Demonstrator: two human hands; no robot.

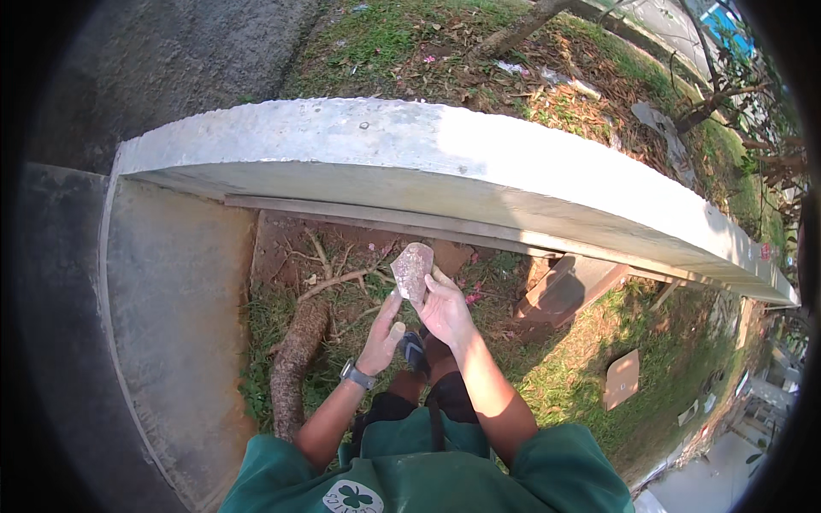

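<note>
A flat, angular piece of stone (pixel 412 268), pinkish grey with whitish patches, is held up in front of me. My right hand (pixel 446 313) grips its lower right edge between thumb and fingers. Just below its lower left side is my left hand (pixel 380 344), fingers stretched out and thumb apart. The left fingertips come close to the stone; whether they touch it I cannot tell. Whitish dust shows on the left fingertips and thumb, and a watch is on that wrist.
A low whitish wall (pixel 368 137) curves across ahead, joining a concrete side wall (pixel 180 299) at left. A tree trunk (pixel 299 359) and thin branches (pixel 338 282) stand left of my feet. To the right are a brown board (pixel 569 291) and a smaller tan board (pixel 621 380) on grass.
</note>
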